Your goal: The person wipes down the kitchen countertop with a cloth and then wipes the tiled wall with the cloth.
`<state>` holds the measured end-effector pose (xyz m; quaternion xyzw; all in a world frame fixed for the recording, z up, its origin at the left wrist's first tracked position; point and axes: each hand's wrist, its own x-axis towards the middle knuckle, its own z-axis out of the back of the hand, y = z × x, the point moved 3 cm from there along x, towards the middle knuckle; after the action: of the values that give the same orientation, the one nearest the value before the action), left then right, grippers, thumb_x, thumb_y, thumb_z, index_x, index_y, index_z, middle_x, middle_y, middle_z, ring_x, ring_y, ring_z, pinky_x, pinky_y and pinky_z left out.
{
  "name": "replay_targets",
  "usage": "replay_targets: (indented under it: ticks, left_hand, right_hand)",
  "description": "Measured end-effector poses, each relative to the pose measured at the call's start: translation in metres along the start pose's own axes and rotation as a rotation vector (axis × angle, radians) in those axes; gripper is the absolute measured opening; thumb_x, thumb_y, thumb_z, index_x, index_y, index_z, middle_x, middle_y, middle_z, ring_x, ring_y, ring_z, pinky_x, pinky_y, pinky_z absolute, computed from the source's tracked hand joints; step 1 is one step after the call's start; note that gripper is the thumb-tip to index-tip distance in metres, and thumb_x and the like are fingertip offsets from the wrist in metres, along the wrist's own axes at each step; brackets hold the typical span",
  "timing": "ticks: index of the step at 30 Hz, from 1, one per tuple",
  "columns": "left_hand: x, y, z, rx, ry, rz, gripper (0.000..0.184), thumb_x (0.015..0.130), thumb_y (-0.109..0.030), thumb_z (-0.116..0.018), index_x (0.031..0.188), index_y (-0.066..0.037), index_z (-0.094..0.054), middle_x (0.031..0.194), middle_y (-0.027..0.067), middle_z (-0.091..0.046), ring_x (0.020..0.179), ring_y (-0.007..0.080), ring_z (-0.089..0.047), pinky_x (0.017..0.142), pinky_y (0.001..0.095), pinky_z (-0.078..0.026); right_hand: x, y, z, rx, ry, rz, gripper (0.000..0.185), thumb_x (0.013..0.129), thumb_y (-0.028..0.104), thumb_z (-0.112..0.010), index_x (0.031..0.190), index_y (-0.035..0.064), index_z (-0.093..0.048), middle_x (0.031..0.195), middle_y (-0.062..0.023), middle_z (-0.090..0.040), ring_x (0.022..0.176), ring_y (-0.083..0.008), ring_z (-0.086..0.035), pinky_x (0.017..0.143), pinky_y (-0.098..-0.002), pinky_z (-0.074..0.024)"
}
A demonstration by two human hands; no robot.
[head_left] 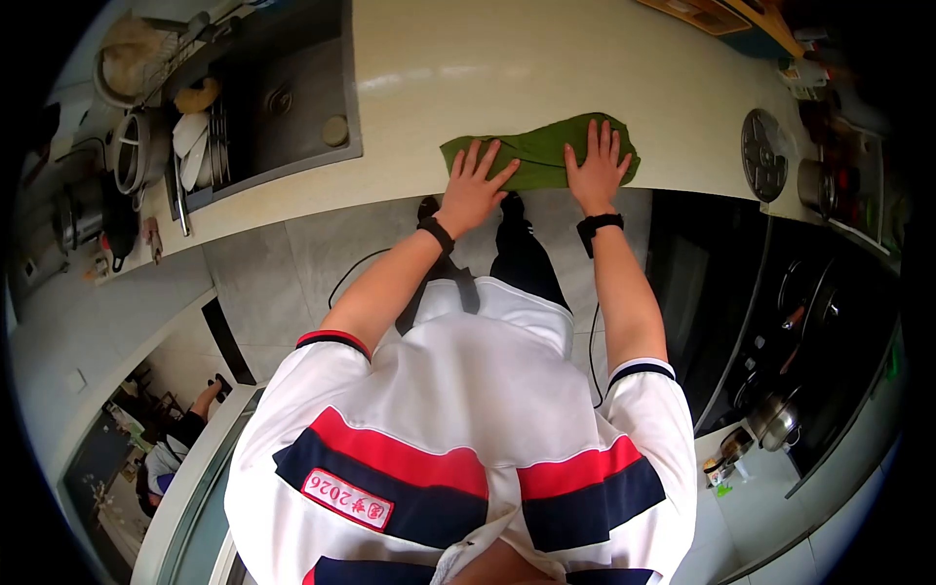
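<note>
The 1 head-worn camera looks steeply down and forward from above the wearer, very near the white short-sleeved shirt with red and navy bands [507, 375] and farther from the green rumpled fabric cloth [539, 164]. Its wide, curved view spans from the dark rectangular sink [302, 73] to the shiny rounded steel pot [773, 421].

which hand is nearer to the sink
Left. The left hand is spread on the end of the green cloth toward the sink; the right hand is spread nearer the cloth's other end, farther from the sink.
</note>
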<state>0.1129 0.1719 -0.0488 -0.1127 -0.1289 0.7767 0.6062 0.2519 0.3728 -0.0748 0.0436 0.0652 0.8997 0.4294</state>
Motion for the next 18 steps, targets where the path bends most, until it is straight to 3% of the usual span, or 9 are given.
replay_targets:
  ticks: [5,9,18]
  left_hand:
    - [0.044,-0.04,-0.01,-0.024,-0.018,-0.011,0.073,0.08,-0.034,-0.071,0.146,-0.031,-0.038,0.155,0.0115,-0.025,0.141,0.0405,-0.022,0.113,0.055,-0.023]
    - [0.049,-0.042,-0.009,-0.056,-0.013,0.025,0.075,0.079,-0.039,-0.071,0.146,-0.03,-0.038,0.155,0.011,-0.025,0.141,0.0371,-0.023,0.114,0.0517,-0.023]
    - [-0.006,0.009,0.007,-0.089,-0.109,0.195,0.075,0.079,-0.046,-0.069,0.145,-0.026,-0.04,0.155,0.0101,-0.028,0.141,0.0351,-0.025,0.114,0.0497,-0.023]
  right_hand:
    - [0.022,-0.063,0.004,-0.024,-0.014,-0.099,0.072,0.094,0.057,-0.042,0.152,0.0183,-0.024,0.159,-0.0088,-0.019,0.145,-0.0333,-0.016,0.109,-0.0677,-0.0079]
    - [0.042,-0.058,0.01,-0.019,0.083,-0.188,0.076,0.095,0.057,-0.037,0.153,0.0124,-0.019,0.159,-0.0135,-0.014,0.145,-0.0382,-0.01,0.108,-0.0696,-0.0063]
    - [0.087,0.054,-0.014,0.041,0.246,0.016,0.078,0.096,0.057,-0.033,0.154,0.0086,-0.011,0.16,-0.0143,-0.006,0.146,-0.0406,-0.004,0.109,-0.0701,-0.0043]
